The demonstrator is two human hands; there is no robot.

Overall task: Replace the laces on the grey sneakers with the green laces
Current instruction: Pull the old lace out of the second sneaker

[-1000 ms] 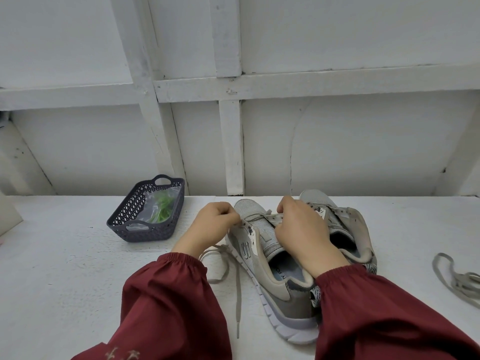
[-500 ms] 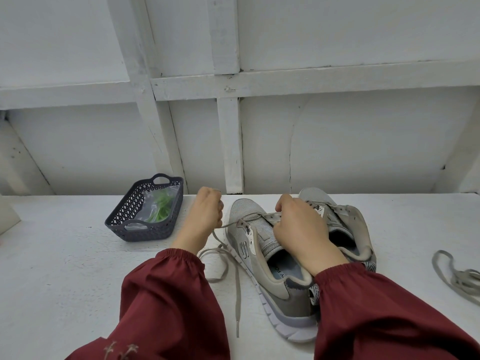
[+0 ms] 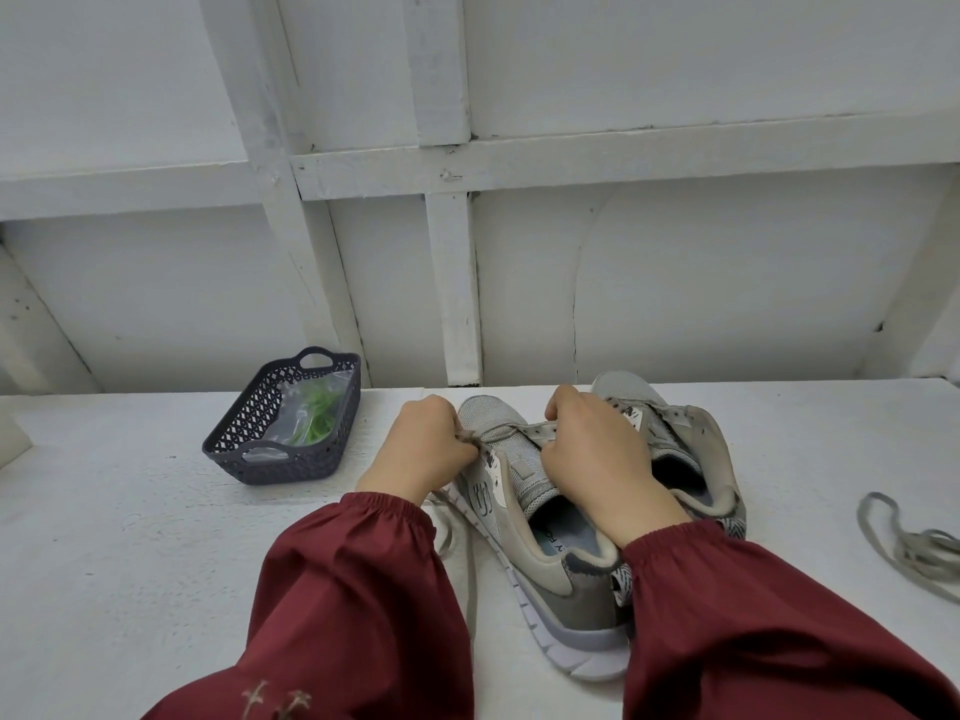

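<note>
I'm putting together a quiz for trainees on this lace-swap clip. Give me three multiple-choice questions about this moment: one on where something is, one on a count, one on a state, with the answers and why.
1. Where are the green laces?
A. In a clear bag inside the dark basket
B. Threaded through the eyelets
C. Draped over a sleeve

2. How many grey sneakers stand on the table?
A. One
B. Two
C. Three

3. What is the left hand doing?
A. Lying flat, palm down
B. Pinching a grey lace at the nearer sneaker
C. Reaching into the basket

Answers: 1 A, green shows through the bag in the basket; 2 B, two stand side by side; 3 B, its fingertips close on the lace.
</note>
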